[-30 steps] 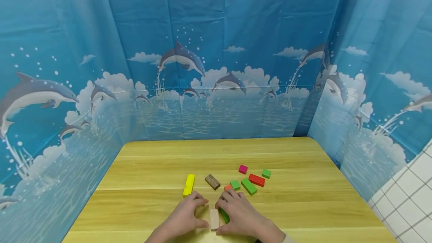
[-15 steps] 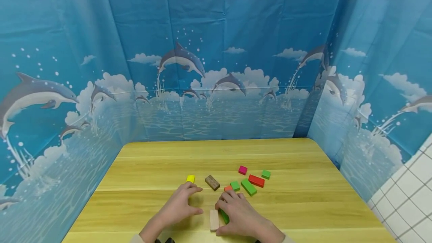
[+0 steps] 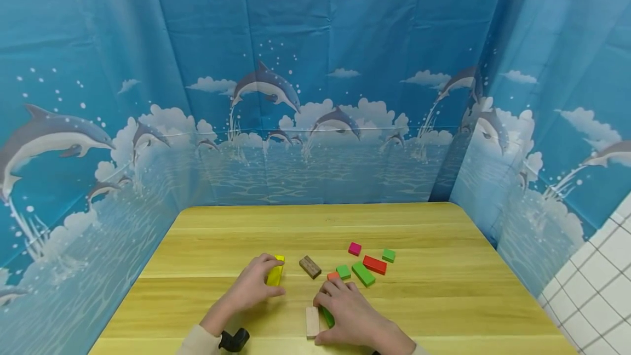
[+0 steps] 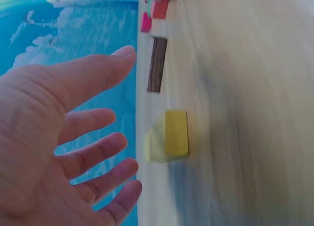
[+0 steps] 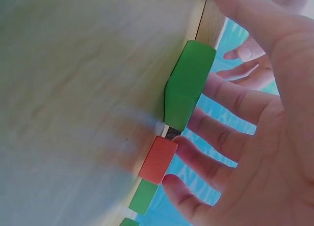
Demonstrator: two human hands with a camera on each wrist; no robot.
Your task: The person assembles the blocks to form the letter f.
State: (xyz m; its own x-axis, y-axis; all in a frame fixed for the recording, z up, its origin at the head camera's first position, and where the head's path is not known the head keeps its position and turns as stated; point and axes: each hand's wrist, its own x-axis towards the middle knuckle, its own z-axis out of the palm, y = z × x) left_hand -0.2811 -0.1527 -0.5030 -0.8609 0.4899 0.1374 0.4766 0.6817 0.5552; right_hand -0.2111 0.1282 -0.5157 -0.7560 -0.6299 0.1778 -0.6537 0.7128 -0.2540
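My left hand (image 3: 248, 285) hovers beside the yellow blocks (image 3: 276, 275), thumb and fingers spread, holding nothing. In the left wrist view, a yellow block (image 4: 177, 132) stands in front of a second, blurred yellow shape; the fingers appear apart from both. My right hand (image 3: 351, 312) rests low over the table, fingers loosely bent, beside a plain wooden block (image 3: 313, 322) and a dark green block (image 3: 327, 316). Its thumb is at the wooden block's near end. The right wrist view has relaxed fingers next to the green block (image 5: 189, 83); whether they touch it is unclear.
Beyond the hands lie a brown block (image 3: 310, 267), an orange block (image 3: 333, 275), a small green block (image 3: 343, 272), a longer green block (image 3: 363, 273), a red block (image 3: 374, 264), a magenta block (image 3: 355, 248) and another small green block (image 3: 388, 255). A dolphin-print curtain (image 3: 315, 174) borders the table.
The left hand has moved left and away from the plain wooden block, over to the yellow blocks. My right hand and all the blocks have stayed in place.
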